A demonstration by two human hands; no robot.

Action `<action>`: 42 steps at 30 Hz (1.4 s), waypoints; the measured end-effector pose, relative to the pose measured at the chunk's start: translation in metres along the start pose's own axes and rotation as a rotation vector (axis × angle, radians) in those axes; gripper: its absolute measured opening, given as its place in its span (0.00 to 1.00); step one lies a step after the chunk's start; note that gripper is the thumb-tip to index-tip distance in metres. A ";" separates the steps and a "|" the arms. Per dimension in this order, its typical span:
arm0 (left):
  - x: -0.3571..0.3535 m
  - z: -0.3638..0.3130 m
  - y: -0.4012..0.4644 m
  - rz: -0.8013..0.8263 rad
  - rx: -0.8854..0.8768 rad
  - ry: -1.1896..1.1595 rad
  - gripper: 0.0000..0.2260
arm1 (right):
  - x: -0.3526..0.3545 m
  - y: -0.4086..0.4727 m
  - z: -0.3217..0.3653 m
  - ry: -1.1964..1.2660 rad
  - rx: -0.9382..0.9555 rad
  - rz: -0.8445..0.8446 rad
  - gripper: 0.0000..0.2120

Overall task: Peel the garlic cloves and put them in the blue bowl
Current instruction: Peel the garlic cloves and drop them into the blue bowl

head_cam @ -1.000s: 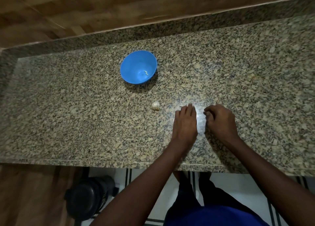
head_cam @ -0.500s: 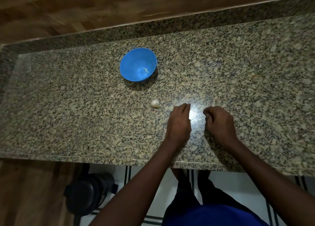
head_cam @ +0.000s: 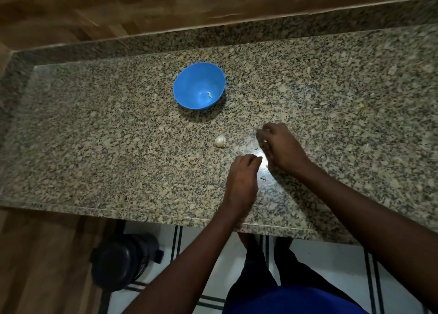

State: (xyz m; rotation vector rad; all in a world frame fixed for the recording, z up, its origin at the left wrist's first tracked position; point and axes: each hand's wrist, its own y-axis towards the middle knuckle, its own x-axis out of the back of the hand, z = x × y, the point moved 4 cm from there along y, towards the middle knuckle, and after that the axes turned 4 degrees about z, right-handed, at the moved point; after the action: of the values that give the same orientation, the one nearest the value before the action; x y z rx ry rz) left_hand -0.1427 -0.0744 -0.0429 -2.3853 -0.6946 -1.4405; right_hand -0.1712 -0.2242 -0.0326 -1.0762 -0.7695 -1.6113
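Observation:
The blue bowl (head_cam: 187, 81) stands on the granite counter (head_cam: 94, 147), with one small pale piece (head_cam: 209, 94) lying inside it. A white garlic piece (head_cam: 220, 141) lies on the counter between the bowl and my hands. My right hand (head_cam: 283, 147) hovers just right of the garlic, blurred, its fingers curled around a small pale garlic clove. My left hand (head_cam: 241, 181) is nearer the counter's front edge, its fingers curled under. Nothing shows in its grip.
Thin scraps of garlic skin (head_cam: 262, 178) lie on the counter between my hands. A raised granite ledge runs along the back, with wood panelling behind it. Below the front edge a dark round container (head_cam: 123, 264) stands on the floor.
My right hand has lifted and moved forward and left, closer to the garlic and bowl. My left hand has gone from lying flat to curled and has drawn back slightly.

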 end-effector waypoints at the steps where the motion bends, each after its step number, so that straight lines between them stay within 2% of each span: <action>1: 0.000 0.002 -0.001 0.004 0.000 0.003 0.19 | -0.001 0.000 0.003 -0.031 0.038 0.018 0.16; 7: -0.002 0.006 -0.013 -0.009 0.024 -0.028 0.19 | -0.002 -0.042 -0.011 -0.052 -0.061 -0.060 0.03; 10: -0.001 -0.005 -0.013 -0.003 0.023 -0.095 0.20 | -0.005 -0.060 -0.011 -0.020 -0.106 -0.058 0.02; 14: -0.004 -0.020 -0.003 0.056 -0.063 -0.083 0.24 | -0.006 -0.069 -0.009 0.051 -0.185 -0.124 0.09; 16: -0.010 -0.022 -0.003 0.083 -0.083 -0.021 0.20 | -0.006 -0.072 -0.013 0.107 -0.252 -0.153 0.06; 19: -0.013 -0.021 -0.014 0.056 -0.091 0.055 0.06 | 0.001 -0.080 -0.018 0.276 -0.391 -0.202 0.05; 22: -0.012 -0.019 -0.025 0.036 -0.090 0.117 0.08 | 0.008 -0.095 -0.022 0.503 -0.592 -0.267 0.07; 25: -0.006 -0.010 -0.024 0.009 0.067 0.071 0.06 | 0.008 -0.112 -0.025 0.778 -0.744 -0.286 0.07; 28: -0.002 -0.005 -0.028 -0.059 0.202 -0.013 0.06 | 0.008 -0.123 -0.024 0.946 -0.800 -0.251 0.08; 30: 0.001 -0.001 -0.035 -0.084 0.327 -0.206 0.06 | 0.005 -0.126 -0.019 1.033 -0.813 -0.198 0.08; 33: 0.010 0.011 -0.049 -0.108 0.647 -0.763 0.05 | 0.001 -0.126 -0.004 1.147 -0.791 -0.131 0.07; 35: 0.022 0.025 -0.060 -0.182 0.806 -1.032 0.04 | -0.001 -0.122 0.010 1.149 -0.755 -0.081 0.07; 38: 0.046 0.042 -0.081 -0.233 0.889 -1.242 0.05 | -0.009 -0.114 0.037 1.161 -0.682 0.007 0.05; 42: 0.079 0.069 -0.119 -0.322 0.866 -1.398 0.05 | -0.021 -0.097 0.096 1.205 -0.563 0.128 0.04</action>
State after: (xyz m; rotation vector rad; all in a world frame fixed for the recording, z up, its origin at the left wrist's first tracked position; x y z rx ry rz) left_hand -0.1229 0.0793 -0.0075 -2.1766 -1.5545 0.7063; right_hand -0.2359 -0.1043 -0.0117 -0.3085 0.5625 -2.0013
